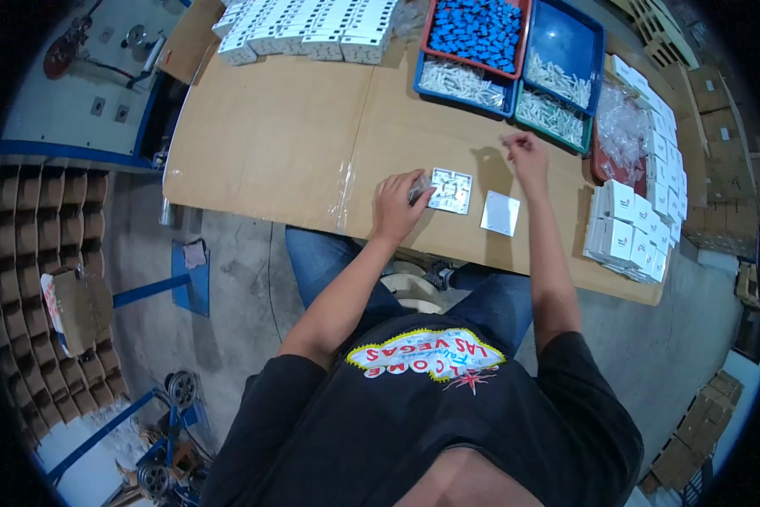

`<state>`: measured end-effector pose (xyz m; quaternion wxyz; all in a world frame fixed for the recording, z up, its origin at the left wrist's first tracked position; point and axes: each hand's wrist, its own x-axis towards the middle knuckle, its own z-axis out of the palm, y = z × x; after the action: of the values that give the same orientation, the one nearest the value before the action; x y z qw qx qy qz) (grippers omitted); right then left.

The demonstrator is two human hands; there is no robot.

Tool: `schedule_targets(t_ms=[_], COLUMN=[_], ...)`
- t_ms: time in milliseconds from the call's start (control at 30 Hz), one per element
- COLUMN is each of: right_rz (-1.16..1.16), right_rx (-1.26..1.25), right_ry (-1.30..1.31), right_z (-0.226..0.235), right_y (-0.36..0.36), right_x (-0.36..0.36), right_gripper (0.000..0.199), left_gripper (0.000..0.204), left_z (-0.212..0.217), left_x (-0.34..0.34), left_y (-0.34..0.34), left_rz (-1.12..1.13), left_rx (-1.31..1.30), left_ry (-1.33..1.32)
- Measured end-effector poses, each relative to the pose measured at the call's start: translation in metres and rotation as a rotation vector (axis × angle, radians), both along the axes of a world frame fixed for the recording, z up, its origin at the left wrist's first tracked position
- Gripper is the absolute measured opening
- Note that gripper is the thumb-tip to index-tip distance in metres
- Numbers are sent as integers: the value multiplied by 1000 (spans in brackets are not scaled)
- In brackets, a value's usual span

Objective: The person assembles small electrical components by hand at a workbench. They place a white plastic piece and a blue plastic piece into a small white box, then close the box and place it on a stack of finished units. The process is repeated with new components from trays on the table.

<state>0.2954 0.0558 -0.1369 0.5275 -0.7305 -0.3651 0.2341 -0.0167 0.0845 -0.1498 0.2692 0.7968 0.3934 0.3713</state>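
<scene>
My left hand [396, 205] is closed around a small crumpled clear plastic bag [420, 188] at the table's near edge. Its fingertips lie beside a square white sheet [451, 191] with dark printing. My right hand [525, 157] is raised above the cardboard, its thumb and fingers pinched together. Something small shows at those fingertips, too small to name. Below that hand lies a plain white square [500, 213], apart from the printed sheet. Just beyond the right hand stands a green tray [585, 149] of small white pieces.
Flat cardboard [270, 144] covers the table. A red tray [525, 42] of blue pieces sits over a blue tray [464, 103] at the back; another blue tray [557, 42] adjoins. White boxes stand at the far left [312, 29] and right [621, 228], near clear bags [623, 127].
</scene>
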Motion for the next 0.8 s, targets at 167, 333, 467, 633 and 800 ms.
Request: schedule_targets(t_ms=[167, 333, 467, 633, 800], right_rz=[140, 217, 241, 285, 271], right_rx=[-106, -95, -186, -105, -98], right_ry=[248, 60, -12, -191, -104], right_z=[4, 12, 16, 7, 6], right_y=[-13, -14, -14, -18, -21], right_x=[-111, -154, -159, -158, -152], right_gripper=[18, 19, 23, 25, 28], left_gripper=[40, 40, 39, 39, 39], left_z=[2, -4, -5, -3, -1], left_x=[0, 0, 0, -1, -1], left_y=[0, 1, 1, 1, -1], left_rz=[-18, -21, -30, -25, -10], left_rx=[-24, -7, -18, -15, -32], left_ry=[-5, -8, -11, 5, -5])
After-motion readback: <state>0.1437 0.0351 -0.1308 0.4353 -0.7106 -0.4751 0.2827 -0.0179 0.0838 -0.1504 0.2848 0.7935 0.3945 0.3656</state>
